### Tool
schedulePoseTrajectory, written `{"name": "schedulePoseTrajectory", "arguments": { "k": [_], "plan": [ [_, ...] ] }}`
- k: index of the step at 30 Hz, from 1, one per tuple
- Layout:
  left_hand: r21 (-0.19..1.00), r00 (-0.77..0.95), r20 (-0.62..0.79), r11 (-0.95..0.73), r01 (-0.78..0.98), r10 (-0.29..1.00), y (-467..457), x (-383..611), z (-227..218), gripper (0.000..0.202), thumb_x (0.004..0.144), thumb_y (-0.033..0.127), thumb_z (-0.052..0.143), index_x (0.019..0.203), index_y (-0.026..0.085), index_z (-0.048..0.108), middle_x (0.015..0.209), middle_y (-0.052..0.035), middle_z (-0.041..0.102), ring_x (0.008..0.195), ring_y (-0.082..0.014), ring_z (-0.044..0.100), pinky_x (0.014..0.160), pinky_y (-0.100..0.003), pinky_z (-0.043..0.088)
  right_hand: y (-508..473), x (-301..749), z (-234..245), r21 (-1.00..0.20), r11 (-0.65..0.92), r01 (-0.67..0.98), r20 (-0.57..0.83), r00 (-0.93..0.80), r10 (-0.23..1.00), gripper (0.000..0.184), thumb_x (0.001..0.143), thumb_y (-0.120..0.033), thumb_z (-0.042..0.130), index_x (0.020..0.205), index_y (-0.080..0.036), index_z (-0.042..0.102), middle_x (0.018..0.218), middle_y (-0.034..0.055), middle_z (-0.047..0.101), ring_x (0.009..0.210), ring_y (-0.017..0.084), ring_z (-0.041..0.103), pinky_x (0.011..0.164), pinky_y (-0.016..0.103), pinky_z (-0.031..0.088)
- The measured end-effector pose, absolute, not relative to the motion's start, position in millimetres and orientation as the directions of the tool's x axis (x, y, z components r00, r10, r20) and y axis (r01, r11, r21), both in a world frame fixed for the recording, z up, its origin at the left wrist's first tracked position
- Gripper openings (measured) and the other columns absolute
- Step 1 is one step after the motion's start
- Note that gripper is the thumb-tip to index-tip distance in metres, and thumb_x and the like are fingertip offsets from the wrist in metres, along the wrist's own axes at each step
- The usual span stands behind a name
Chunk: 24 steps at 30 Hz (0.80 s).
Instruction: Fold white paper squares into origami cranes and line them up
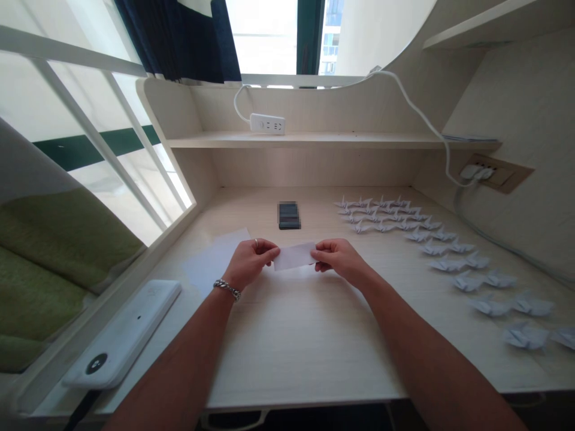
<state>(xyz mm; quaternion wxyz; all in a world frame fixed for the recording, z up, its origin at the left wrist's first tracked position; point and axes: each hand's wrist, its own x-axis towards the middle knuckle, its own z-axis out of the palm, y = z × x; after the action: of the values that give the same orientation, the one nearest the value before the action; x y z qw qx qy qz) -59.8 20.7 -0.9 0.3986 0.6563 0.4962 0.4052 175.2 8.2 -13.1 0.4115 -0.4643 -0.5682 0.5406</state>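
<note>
A small rectangular piece of white paper (294, 257) is stretched level between my two hands, a little above the desk. My left hand (251, 260), with a ring and a chain bracelet, pinches its left end between thumb and fingers. At the opposite end my right hand (336, 258) pinches it the same way. White sheets of paper (215, 257) lie flat on the desk, partly behind my left hand and wrist. Off to the right stand rows of folded white paper cranes (422, 234).
Beyond my hands lies a dark, blurred-out box (288, 215). A white device with a round button (130, 329) rests at the left edge. A power strip (267, 124) sits on the back shelf (314, 142); its cable runs to a wall socket (496, 173).
</note>
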Motion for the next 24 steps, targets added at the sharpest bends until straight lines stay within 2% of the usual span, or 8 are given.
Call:
{"name": "schedulePoseTrajectory", "arguments": {
  "k": [5, 8, 10, 13, 16, 19, 24],
  "plan": [
    [0.923, 0.076, 0.187, -0.202, 0.328, 0.979, 22, -61, -2, 0.028, 0.071, 0.04, 0.069, 0.079, 0.013, 0.069, 0.065, -0.0033, 0.066, 0.056, -0.011, 0.054, 0.053, -0.023, 0.043, 9, 176, -15, -0.995, -0.018, 0.093, -0.037, -0.207, 0.978, 0.026, 0.068, -0.037, 0.074, 0.071, -0.013, 0.067, 0.056, 0.0018, 0.063, 0.051, 0.011, 0.06, 0.05, 0.02, 0.047],
    [0.926, 0.164, 0.149, -0.196, 0.324, 0.975, 19, -56, -2, 0.033, 0.067, 0.042, 0.073, 0.084, 0.014, 0.071, 0.073, -0.0044, 0.069, 0.06, -0.0119, 0.056, 0.056, -0.024, 0.045, 8, 175, -13, -0.996, -0.022, 0.09, -0.042, -0.22, 0.975, 0.028, 0.069, -0.039, 0.075, 0.074, -0.012, 0.068, 0.055, 0.0023, 0.063, 0.052, 0.01, 0.06, 0.051, 0.02, 0.048],
    [0.94, 0.208, 0.111, -0.171, 0.296, 0.972, 18, -52, -3, 0.032, 0.065, 0.04, 0.076, 0.082, 0.013, 0.071, 0.072, -0.0038, 0.069, 0.06, -0.0115, 0.056, 0.057, -0.024, 0.045, 7, 174, -11, -0.998, -0.046, 0.037, -0.053, -0.216, 0.975, 0.03, 0.07, -0.041, 0.074, 0.078, -0.012, 0.069, 0.057, 0.003, 0.065, 0.052, 0.01, 0.061, 0.052, 0.02, 0.049],
    [0.97, 0.186, 0.069, -0.11, 0.217, 0.98, 18, -50, -6, 0.032, 0.064, 0.04, 0.077, 0.078, 0.012, 0.069, 0.069, -0.003, 0.067, 0.06, -0.0109, 0.055, 0.057, -0.023, 0.044, 7, 174, -7, -0.993, -0.09, -0.081, -0.073, -0.199, 0.977, 0.032, 0.071, -0.043, 0.073, 0.081, -0.013, 0.07, 0.068, 0.0057, 0.069, 0.056, 0.011, 0.062, 0.054, 0.02, 0.05],
    [0.988, 0.158, 0.036, -0.059, 0.146, 0.987, 19, -51, -9, 0.035, 0.062, 0.04, 0.079, 0.078, 0.012, 0.068, 0.071, -0.0032, 0.067, 0.063, -0.0119, 0.057, 0.059, -0.024, 0.046, 7, 174, -7, -0.987, -0.097, -0.132, -0.068, -0.212, 0.975, 0.033, 0.073, -0.046, 0.071, 0.084, -0.014, 0.07, 0.077, 0.0082, 0.072, 0.06, 0.012, 0.064, 0.055, 0.021, 0.05],
    [0.995, 0.15, 0.016, -0.032, 0.1, 0.989, 19, -50, -9, 0.036, 0.06, 0.04, 0.08, 0.079, 0.012, 0.067, 0.071, -0.0027, 0.066, 0.064, -0.0123, 0.058, 0.06, -0.025, 0.047, 7, 173, -9, -0.996, -0.031, -0.079, -0.011, -0.24, 0.971, 0.034, 0.073, -0.046, 0.071, 0.086, -0.014, 0.071, 0.079, 0.0078, 0.072, 0.064, 0.012, 0.064, 0.059, 0.023, 0.05],
    [0.996, 0.219, 0.009, -0.029, 0.088, 0.976, 18, -49, -9, 0.031, 0.059, 0.036, 0.08, 0.075, 0.014, 0.064, 0.069, -0.0014, 0.067, 0.063, -0.013, 0.06, 0.06, -0.025, 0.048, 5, 165, -11, -0.987, 0.152, 0.045, 0.143, -0.155, 0.977, 0.028, 0.065, -0.036, 0.077, 0.08, -0.013, 0.071, 0.062, 0.002, 0.066, 0.057, 0.012, 0.059, 0.055, 0.024, 0.048]
  ]
}}
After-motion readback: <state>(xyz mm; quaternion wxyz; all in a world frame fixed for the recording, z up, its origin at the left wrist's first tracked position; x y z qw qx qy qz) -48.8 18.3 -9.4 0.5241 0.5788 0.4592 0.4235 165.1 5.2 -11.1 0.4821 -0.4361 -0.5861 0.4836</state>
